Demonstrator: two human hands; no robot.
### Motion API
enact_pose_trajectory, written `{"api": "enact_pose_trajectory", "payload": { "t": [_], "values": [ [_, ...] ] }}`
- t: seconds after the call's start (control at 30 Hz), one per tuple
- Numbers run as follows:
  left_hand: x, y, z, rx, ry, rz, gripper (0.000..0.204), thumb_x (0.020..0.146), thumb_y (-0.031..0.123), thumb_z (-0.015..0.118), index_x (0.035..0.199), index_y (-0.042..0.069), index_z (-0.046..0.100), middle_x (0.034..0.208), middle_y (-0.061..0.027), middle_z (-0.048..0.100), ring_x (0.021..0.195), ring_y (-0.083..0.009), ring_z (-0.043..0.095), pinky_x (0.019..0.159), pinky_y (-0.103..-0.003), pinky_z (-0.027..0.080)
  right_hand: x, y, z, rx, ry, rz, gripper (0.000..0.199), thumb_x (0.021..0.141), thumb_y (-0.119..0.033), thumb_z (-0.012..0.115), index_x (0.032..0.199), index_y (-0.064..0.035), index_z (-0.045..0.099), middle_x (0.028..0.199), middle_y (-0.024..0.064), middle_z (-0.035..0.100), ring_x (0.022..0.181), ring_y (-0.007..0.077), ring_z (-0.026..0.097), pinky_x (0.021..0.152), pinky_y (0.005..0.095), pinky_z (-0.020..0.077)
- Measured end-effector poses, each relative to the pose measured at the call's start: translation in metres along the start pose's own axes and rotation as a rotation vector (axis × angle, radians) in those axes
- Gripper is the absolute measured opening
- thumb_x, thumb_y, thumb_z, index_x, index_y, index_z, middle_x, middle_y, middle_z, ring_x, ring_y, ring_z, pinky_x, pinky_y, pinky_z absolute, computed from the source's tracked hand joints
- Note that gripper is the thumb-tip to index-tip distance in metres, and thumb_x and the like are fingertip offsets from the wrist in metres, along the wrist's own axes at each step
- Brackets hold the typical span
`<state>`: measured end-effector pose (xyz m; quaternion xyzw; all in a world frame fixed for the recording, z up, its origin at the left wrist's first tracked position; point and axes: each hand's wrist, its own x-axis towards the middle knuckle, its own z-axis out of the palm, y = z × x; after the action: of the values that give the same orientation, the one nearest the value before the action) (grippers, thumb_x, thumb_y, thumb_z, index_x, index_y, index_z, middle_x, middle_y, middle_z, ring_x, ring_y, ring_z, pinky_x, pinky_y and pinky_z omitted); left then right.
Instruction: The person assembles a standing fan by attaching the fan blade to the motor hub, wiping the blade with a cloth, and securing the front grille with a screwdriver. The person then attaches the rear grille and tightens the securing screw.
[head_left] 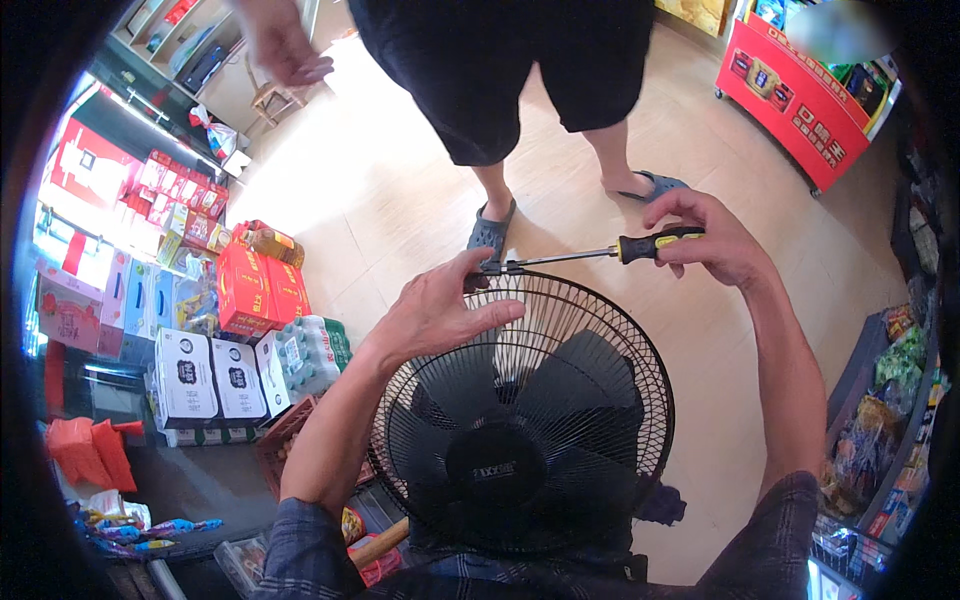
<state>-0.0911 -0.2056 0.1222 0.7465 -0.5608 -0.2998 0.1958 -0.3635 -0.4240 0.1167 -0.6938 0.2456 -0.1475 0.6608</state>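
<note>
A black electric fan (495, 465) with a round wire grille stands before me, its blades showing through the wires. My left hand (432, 312) grips the grille's far rim, the thumb lying over the wires and the index finger by a small dark piece on the edge. In my right hand (712, 238) is a screwdriver (640, 246) with a black and yellow handle, held by its end between thumb and fingers. Its metal shaft runs leftward, almost level, to the rim beside my left fingertips. The exact contact at the tip is too small to make out.
Facing me stands a person in black shorts (500, 70) and dark clogs (490, 230). Stacked cartons (210, 375), red boxes (260, 285) and shrink-wrapped bottles (310, 355) line the left. A red wheeled display case (790, 100) stands far right; packaged goods (870, 440) fill racks nearer.
</note>
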Motion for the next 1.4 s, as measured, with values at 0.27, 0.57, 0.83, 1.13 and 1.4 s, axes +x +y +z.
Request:
{"api": "enact_pose_trajectory", "payload": {
  "t": [0.27,0.57,0.83,1.13,1.4],
  "values": [
    [-0.001,-0.001,0.003,0.025,0.038,0.007,0.097,0.073,0.076,0.064,0.125,-0.006,0.058,0.108,-0.0222,0.066,0.103,-0.0341,0.064,0.088,-0.041,0.05,-0.007,0.059,0.02,0.236,0.373,0.158,0.023,0.093,-0.023,0.064,0.105,-0.005,0.054,0.084,0.0081,0.06,0.056,0.0148,0.063,0.045,0.0238,0.0535],
    [-0.004,0.005,-0.001,0.053,0.012,-0.01,0.082,0.08,0.06,0.068,0.129,-0.005,0.055,0.117,-0.0241,0.064,0.111,-0.0335,0.062,0.096,-0.04,0.048,-0.021,0.052,0.038,0.298,0.462,-0.099,0.024,0.098,-0.03,0.057,0.102,-0.0064,0.055,0.088,0.0093,0.06,0.068,0.0132,0.063,0.054,0.0259,0.0517],
    [-0.006,0.001,-0.003,0.038,0.026,0.017,0.081,0.08,0.063,0.067,0.125,-0.004,0.058,0.114,-0.024,0.064,0.108,-0.034,0.062,0.093,-0.041,0.049,-0.018,0.048,0.044,0.272,0.474,-0.198,0.029,0.1,-0.032,0.055,0.113,-0.006,0.052,0.088,0.0049,0.058,0.073,0.0095,0.061,0.055,0.0191,0.0487],
    [-0.003,0.0,-0.001,0.022,0.002,-0.013,0.082,0.079,0.059,0.071,0.129,-0.004,0.055,0.12,-0.0248,0.062,0.113,-0.0337,0.061,0.097,-0.04,0.047,-0.019,0.067,0.036,0.218,0.391,-0.102,0.033,0.096,-0.031,0.063,0.11,-0.0037,0.053,0.086,0.0063,0.06,0.064,0.0113,0.06,0.054,0.025,0.052],
    [0.0,-0.007,0.005,-0.011,0.06,0.065,0.088,0.076,0.07,0.067,0.123,-0.005,0.06,0.111,-0.0235,0.064,0.104,-0.0348,0.063,0.089,-0.042,0.05,-0.017,0.072,0.023,0.123,0.357,-0.01,0.027,0.097,-0.028,0.06,0.11,-0.0041,0.054,0.086,0.0047,0.061,0.069,0.0117,0.062,0.065,0.0278,0.054]
  ]
}}
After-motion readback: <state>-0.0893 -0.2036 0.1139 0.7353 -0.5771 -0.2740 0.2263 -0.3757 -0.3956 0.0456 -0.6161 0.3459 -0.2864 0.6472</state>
